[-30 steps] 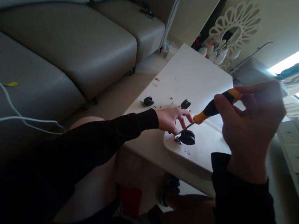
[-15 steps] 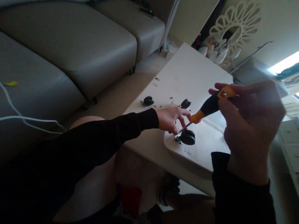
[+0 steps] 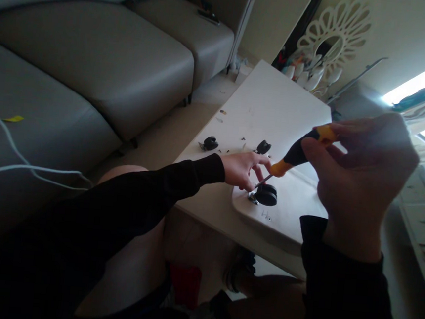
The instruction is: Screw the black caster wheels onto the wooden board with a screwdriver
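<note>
A screwdriver [image 3: 295,154] with a black and orange handle is held by its rear end in my right hand [image 3: 362,167], the thumb along its side. Its metal shaft slants down to the mounting plate [image 3: 253,198] of a black caster wheel [image 3: 266,195]. That caster stands on an upturned white panel [image 3: 285,218] with rounded corners. My left hand [image 3: 244,170] is closed at the shaft's lower end, thumb and fingertips beside the plate. What its fingertips pinch is too small to make out, and the screw under the tip is hidden.
The panel lies on a white table [image 3: 273,98]. Two loose casters, a left one [image 3: 210,143] and a right one [image 3: 263,147], lie behind my left hand among several small screws [image 3: 243,139]. A grey sofa [image 3: 139,59] runs along the left, with white cables [image 3: 29,167] near it.
My right hand has shifted slightly to the right and turned on the screwdriver's handle, its fingers less extended. My left hand and the caster stay where they were.
</note>
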Action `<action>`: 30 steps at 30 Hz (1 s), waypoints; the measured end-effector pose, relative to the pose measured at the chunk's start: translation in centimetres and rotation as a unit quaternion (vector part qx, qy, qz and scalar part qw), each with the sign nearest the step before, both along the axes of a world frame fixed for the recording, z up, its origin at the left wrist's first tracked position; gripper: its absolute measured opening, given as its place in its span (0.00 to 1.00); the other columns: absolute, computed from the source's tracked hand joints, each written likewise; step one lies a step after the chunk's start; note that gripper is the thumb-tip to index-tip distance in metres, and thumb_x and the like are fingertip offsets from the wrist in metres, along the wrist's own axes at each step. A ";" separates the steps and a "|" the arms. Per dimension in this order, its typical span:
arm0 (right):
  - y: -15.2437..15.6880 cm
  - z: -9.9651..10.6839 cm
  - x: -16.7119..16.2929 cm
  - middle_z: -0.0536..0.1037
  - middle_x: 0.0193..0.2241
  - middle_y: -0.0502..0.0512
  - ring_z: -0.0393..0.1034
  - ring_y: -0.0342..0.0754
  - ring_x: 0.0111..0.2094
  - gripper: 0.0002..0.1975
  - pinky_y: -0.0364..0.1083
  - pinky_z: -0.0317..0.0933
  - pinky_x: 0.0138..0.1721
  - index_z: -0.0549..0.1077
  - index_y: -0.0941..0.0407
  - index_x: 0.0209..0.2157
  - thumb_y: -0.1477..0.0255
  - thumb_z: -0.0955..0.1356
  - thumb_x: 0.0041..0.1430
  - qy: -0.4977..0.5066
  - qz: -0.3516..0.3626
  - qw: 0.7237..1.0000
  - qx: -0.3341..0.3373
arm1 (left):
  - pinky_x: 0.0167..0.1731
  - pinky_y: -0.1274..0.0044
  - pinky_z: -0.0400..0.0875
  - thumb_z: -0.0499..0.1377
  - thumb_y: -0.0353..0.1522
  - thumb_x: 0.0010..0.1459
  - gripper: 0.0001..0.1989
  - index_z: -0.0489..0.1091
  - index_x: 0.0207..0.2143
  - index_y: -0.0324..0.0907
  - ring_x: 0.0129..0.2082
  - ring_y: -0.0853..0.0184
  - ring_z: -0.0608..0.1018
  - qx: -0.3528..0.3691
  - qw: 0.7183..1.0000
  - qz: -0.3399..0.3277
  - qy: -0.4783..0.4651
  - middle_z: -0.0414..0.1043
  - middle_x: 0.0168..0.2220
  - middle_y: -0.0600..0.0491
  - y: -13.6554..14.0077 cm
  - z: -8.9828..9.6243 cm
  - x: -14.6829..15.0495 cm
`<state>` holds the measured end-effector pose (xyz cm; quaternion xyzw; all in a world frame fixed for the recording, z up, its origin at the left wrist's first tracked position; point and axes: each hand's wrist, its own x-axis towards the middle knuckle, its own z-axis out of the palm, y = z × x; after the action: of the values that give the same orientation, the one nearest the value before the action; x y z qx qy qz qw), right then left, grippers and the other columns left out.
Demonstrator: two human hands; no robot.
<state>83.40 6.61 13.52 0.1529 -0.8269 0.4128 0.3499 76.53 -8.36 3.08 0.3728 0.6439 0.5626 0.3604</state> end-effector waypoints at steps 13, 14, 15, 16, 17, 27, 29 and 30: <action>0.3 -0.1 -0.3 0.76 0.31 0.43 0.79 0.44 0.32 0.17 0.43 0.75 0.25 0.73 0.50 0.35 0.75 0.80 0.46 0.031 -0.007 0.998 0.052 | 0.26 0.77 0.69 0.64 0.22 0.44 0.36 0.65 0.59 0.35 0.24 0.73 0.73 0.009 1.000 -0.005 0.010 0.77 0.49 0.41 0.0 -0.6 -0.1; 0.3 -0.1 -0.3 0.76 0.30 0.43 0.79 0.43 0.32 0.17 0.42 0.74 0.25 0.73 0.49 0.35 0.75 0.80 0.46 0.034 -0.016 0.998 0.055 | 0.25 0.77 0.68 0.64 0.22 0.44 0.36 0.65 0.59 0.35 0.24 0.73 0.73 0.007 1.000 -0.004 0.010 0.77 0.49 0.41 0.0 -0.5 -0.1; 0.3 -0.1 -0.3 0.76 0.31 0.44 0.79 0.44 0.33 0.17 0.42 0.75 0.25 0.74 0.49 0.35 0.74 0.80 0.47 0.028 -0.015 0.998 0.053 | 0.25 0.77 0.68 0.64 0.22 0.44 0.36 0.65 0.59 0.34 0.24 0.73 0.73 0.006 1.000 -0.003 0.011 0.77 0.49 0.41 0.0 -0.4 -0.1; 0.3 -0.2 -0.2 0.77 0.33 0.45 0.80 0.45 0.35 0.16 0.43 0.76 0.27 0.74 0.49 0.37 0.74 0.79 0.49 0.012 -0.003 0.999 0.044 | 0.25 0.77 0.68 0.64 0.22 0.44 0.36 0.65 0.59 0.34 0.23 0.74 0.73 0.007 1.000 -0.003 0.011 0.77 0.49 0.41 0.0 -0.3 -0.1; 0.3 -0.2 -0.2 0.79 0.36 0.46 0.81 0.46 0.38 0.14 0.45 0.77 0.30 0.73 0.49 0.38 0.74 0.77 0.52 -0.009 0.019 0.999 0.032 | 0.24 0.78 0.68 0.64 0.22 0.44 0.37 0.64 0.60 0.34 0.23 0.74 0.73 0.008 1.000 -0.003 0.012 0.77 0.49 0.41 0.0 -0.3 -0.1; 0.2 0.2 -0.1 0.74 0.31 0.46 0.76 0.45 0.31 0.20 0.44 0.74 0.23 0.74 0.50 0.34 0.73 0.82 0.42 0.019 -0.037 0.998 0.052 | 0.24 0.78 0.70 0.64 0.21 0.44 0.34 0.66 0.57 0.35 0.22 0.74 0.74 0.019 1.000 -0.003 0.006 0.77 0.48 0.41 0.0 -0.6 -0.1; 0.1 0.1 0.0 0.75 0.31 0.46 0.77 0.46 0.33 0.19 0.45 0.75 0.24 0.74 0.51 0.36 0.72 0.82 0.43 0.002 -0.020 0.999 0.045 | 0.23 0.78 0.70 0.65 0.22 0.44 0.35 0.65 0.58 0.35 0.22 0.74 0.74 0.022 1.000 -0.002 0.006 0.77 0.48 0.42 0.0 -0.5 -0.1; 0.0 0.1 0.1 0.77 0.33 0.47 0.79 0.47 0.36 0.17 0.47 0.77 0.26 0.75 0.50 0.37 0.73 0.80 0.47 -0.014 0.010 0.999 0.032 | 0.23 0.78 0.69 0.65 0.22 0.44 0.36 0.65 0.58 0.35 0.22 0.73 0.74 0.024 1.000 -0.002 0.007 0.77 0.48 0.42 0.0 -0.4 0.0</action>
<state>83.47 6.64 13.64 0.1665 -0.8431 0.3917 0.3287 76.48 -8.33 2.64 0.3861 0.6320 0.5748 0.3478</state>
